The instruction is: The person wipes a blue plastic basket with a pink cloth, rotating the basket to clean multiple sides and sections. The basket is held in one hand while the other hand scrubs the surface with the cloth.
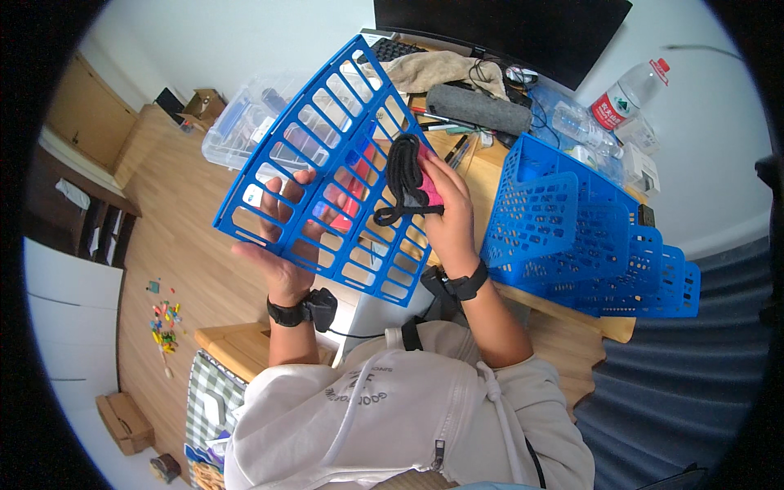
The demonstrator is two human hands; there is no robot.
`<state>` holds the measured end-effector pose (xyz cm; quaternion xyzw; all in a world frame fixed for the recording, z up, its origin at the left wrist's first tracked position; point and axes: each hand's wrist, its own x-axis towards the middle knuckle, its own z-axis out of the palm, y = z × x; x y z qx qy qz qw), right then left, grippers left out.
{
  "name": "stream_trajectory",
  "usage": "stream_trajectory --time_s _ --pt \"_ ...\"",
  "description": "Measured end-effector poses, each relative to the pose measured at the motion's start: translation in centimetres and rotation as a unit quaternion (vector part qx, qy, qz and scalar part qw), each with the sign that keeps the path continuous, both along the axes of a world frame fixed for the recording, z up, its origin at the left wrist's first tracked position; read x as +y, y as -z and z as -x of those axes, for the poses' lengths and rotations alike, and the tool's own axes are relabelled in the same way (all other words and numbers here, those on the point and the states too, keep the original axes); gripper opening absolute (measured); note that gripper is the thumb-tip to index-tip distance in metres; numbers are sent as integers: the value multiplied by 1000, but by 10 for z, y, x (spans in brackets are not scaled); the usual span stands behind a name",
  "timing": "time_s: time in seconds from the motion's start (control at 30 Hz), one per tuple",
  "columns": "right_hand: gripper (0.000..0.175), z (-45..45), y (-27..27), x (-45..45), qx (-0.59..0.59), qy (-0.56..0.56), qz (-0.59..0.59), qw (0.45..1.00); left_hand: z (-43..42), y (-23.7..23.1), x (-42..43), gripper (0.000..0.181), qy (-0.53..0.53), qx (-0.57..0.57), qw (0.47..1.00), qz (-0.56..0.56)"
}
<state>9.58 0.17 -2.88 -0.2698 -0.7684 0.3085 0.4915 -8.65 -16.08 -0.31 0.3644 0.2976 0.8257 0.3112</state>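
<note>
My left hand (285, 269) grips a slotted blue plastic panel (331, 168) near its lower left corner. Its fingers show through the slots from behind, and the thumb stays outside the lower edge. At the panel's right side, my right hand (452, 211) holds a folded bundle of black and pink fabric (407, 174) with a black strap loop hanging from it. The bundle covers part of the panel; whether the two touch, I cannot tell. Right of this hand, a blue perforated plastic file rack (551, 245) with several dividers stands on the wooden desk (484, 153).
Behind the panel lie a clear plastic storage box (226, 138) and a red item (358, 190). A grey cylindrical case (478, 109), a beige cloth (441, 70), pens (454, 149) and plastic bottles (625, 98) crowd the desk below a monitor (502, 30). Small toys (164, 324) litter the floor.
</note>
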Motion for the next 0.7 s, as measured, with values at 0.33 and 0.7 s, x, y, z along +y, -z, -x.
stream_trajectory --time_s 0.33,0.7 --pt "61 -8 20 8 -36 32 3 999 7 5 1 101 15 27 999 -8" --pt "67 -12 25 10 -33 47 54 997 1 -1 3 107 -24 -5 1000 16"
